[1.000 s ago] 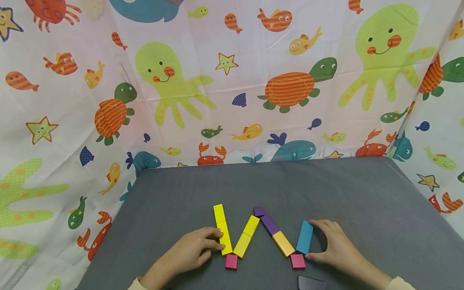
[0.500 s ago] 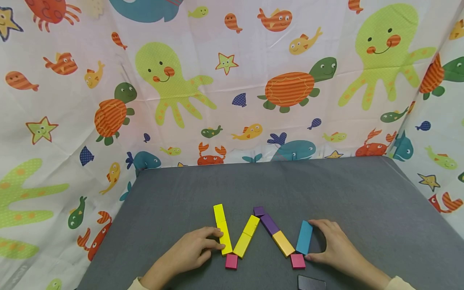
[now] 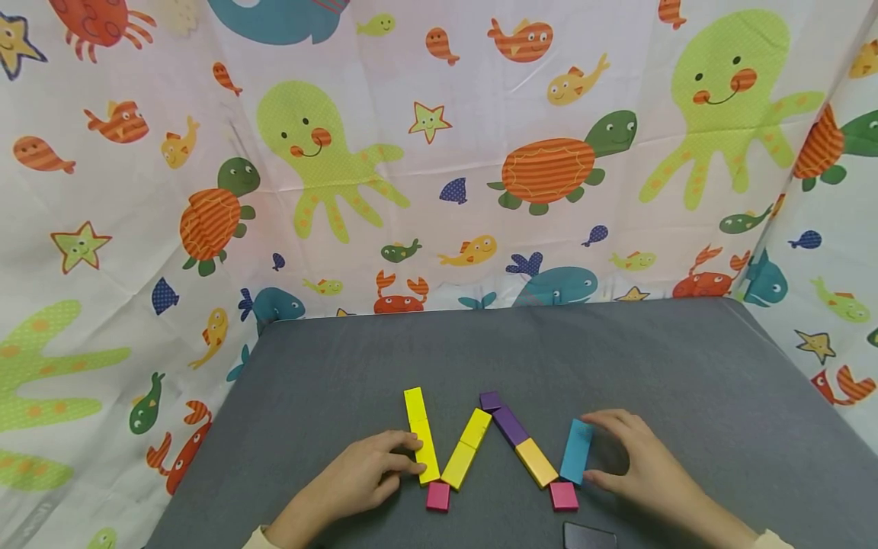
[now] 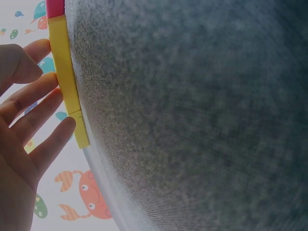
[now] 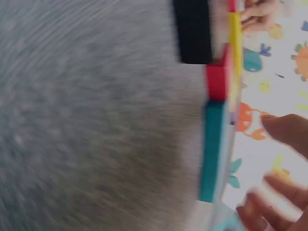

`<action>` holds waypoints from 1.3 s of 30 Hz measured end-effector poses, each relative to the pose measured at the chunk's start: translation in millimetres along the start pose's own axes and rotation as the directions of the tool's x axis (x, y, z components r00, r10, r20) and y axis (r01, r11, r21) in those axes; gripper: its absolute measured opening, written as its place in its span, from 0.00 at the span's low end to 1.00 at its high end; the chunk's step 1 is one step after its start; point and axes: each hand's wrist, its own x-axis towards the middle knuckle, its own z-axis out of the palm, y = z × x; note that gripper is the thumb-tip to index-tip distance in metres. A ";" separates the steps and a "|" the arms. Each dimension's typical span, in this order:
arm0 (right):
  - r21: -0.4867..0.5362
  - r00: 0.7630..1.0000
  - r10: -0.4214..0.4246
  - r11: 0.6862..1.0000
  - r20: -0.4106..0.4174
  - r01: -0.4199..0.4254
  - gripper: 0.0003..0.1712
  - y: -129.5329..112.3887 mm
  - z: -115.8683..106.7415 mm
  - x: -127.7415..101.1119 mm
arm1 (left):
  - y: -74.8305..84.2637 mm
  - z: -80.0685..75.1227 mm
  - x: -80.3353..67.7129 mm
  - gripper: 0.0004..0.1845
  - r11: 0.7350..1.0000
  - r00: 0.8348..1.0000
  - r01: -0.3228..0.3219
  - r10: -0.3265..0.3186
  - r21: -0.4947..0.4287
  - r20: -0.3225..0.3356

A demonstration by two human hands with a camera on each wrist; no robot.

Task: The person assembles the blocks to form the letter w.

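Note:
My left hand (image 3: 366,469) rests its fingertips against the left side of a long yellow block (image 3: 424,450). In the left wrist view those fingers (image 4: 36,91) are fairly straight along the block's face. A short yellow block (image 3: 414,404) stands at its far end, a pink block (image 3: 438,496) at its near end. My right hand (image 3: 648,461) is beside a blue block (image 3: 576,451), thumb and fingers spread. The right wrist view shows a gap between this hand and the blue block (image 5: 211,149). The blue block's near end meets a second pink block (image 3: 565,496).
Two yellow blocks (image 3: 466,448) slant in a row between the hands. Right of them run two purple blocks (image 3: 509,425) and an orange-yellow block (image 3: 536,462). A dark flat rectangular object (image 3: 588,536) lies at the grey table's (image 3: 514,343) near edge. A sea-animal-print curtain (image 3: 439,152) hangs behind.
My right hand has let go of the blue block and shifted slightly right, its thumb drawing away from the block. My left hand and the other blocks look unmoved.

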 end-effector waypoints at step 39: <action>0.622 0.582 -0.530 0.781 0.617 0.051 0.29 11.4 -5.6 -8.9 | -0.3 0.4 0.4 0.20 1.000 1.000 0.020 -0.019 -0.008 0.018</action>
